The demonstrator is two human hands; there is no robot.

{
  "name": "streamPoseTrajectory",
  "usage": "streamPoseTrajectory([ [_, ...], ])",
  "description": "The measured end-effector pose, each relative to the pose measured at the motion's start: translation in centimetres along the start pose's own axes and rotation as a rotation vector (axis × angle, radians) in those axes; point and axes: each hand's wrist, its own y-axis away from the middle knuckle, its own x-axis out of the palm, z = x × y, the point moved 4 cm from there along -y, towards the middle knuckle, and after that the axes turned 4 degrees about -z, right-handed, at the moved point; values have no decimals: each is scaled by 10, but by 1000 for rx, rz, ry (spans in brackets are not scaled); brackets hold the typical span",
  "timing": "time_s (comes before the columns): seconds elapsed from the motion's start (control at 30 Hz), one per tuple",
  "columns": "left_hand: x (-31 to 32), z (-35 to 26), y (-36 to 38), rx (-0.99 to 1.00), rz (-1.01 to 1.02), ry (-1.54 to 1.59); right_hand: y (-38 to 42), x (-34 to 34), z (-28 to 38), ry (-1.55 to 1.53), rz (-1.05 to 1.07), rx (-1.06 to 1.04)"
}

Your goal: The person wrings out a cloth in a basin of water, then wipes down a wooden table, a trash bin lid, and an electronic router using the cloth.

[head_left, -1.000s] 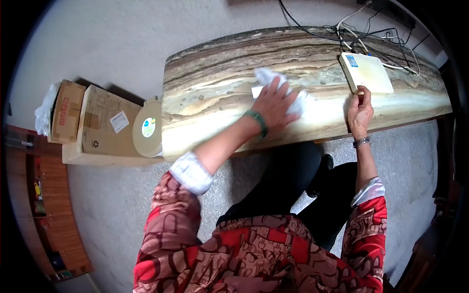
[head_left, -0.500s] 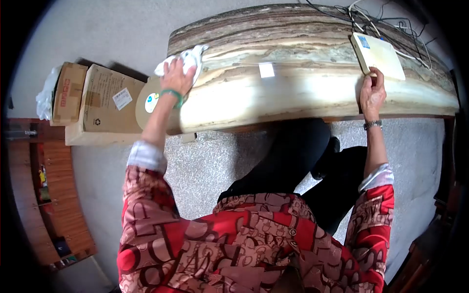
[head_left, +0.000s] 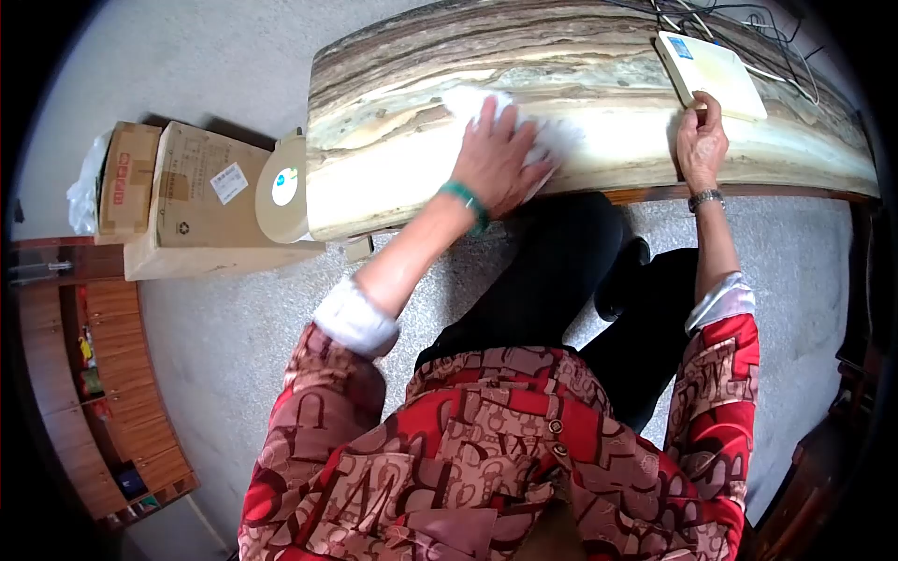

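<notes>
Nearest: the person's torso in a red patterned blouse, white cuffs turned back at both forearms; black trousers and a dark shoe below, on grey speckled floor.

Left hand: palm down, fingers spread, pressing flat on a white cloth. A green bangle sits at the wrist. The cloth lies bunched on the worktop's pale front band, showing above and to the right of the fingers, partly hidden under the palm.

Right hand: fingers curled, pinching the near edge of a white router; a metal watch at the wrist. The router lies flat, well right of the cloth, a blue label on its far corner.

Worktop: long slab with brown and cream streaked stone pattern, rounded front edge.

Left of the worktop, on the floor: a round beige disc with a small sticker, leaning just beside the slab end; next to it two cardboard boxes on a pale board; a white plastic bag at the outer box.

Far left: wooden cabinet with drawers.

Farthest: tangled black and white cables behind the router.
</notes>
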Motion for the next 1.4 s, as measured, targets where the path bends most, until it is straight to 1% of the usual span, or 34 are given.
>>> streamPoseTrajectory([
  [0.03,9,-2,-19,37,-4,-90,0,0,1,2,-1,0],
  [0.07,12,-4,-34,40,-4,-89,0,-1,2,-18,1,11],
  [0.13,13,-6,-55,-10,46,-142,0,-1,-1,-34,3,22],
  [0.17,12,-6,-57,-11,46,-138,-1,0,-3,-21,-18,-7],
  [0.23,10,4,-52,-85,104,-112,-1,1,-5,-11,-32,-33],
  [0.27,8,15,-46,-138,195,-194,-2,2,-8,-29,-25,-14],
  [0.33,2,51,-22,-319,233,-261,-2,0,-5,-32,5,29],
  [0.37,-14,64,1,-357,179,-239,-2,0,-5,6,-4,18],
  [0.43,-25,104,51,-501,103,-211,-2,1,-7,-11,-29,-12],
  [0.47,-33,119,80,-534,41,-213,-2,0,-7,-9,-28,-4],
  [0.5,-38,133,107,-555,-3,-246,-1,0,-6,-24,-27,0],
  [0.53,-43,144,132,-549,-27,-209,-1,0,-4,-41,-27,4],
  [0.57,-50,144,147,-558,-29,-278,-1,0,-2,-40,-31,14],
  [0.63,-47,142,161,-486,-112,-272,0,-1,-1,-4,8,64],
  [0.67,-40,143,160,-480,-112,-274,1,-1,1,25,-38,4],
  [0.73,-30,120,137,-357,-120,-316,1,0,-1,30,-37,2],
  [0.77,-23,98,124,-318,-108,-263,0,1,-2,34,-29,1],
  [0.83,-12,45,89,-96,-138,-185,1,0,-1,-9,-50,-1],
  [0.87,-12,16,65,-69,-53,-149,1,0,-1,-13,-49,4],
  [0.93,-3,-17,16,-2,50,38,1,-1,-1,-19,-39,35],
  [1.0,12,-31,-32,71,90,-1,1,-2,0,-38,-29,53],
  [1.07,28,-33,-78,62,97,-64,3,-4,3,-77,-26,76],
  [1.13,36,-24,-113,53,105,-127,2,-5,1,-96,-49,66],
  [1.17,39,-13,-126,9,135,-151,3,-5,0,-118,-61,54],
  [1.2,42,-3,-138,-33,164,-173,5,-6,2,-184,-52,127],
  [1.23,39,12,-143,-76,164,-164,6,-5,0,-173,-62,136],
  [1.27,35,32,-147,-157,189,-170,6,-4,-3,-211,-62,136],
  [1.33,36,103,-150,-255,157,-214,5,-5,-1,-244,-52,143],
  [1.37,29,135,-139,-406,163,-173,4,-3,-4,-255,-55,146],
  [1.4,36,185,-129,-471,109,-181,4,-3,-5,-251,-69,137],
])
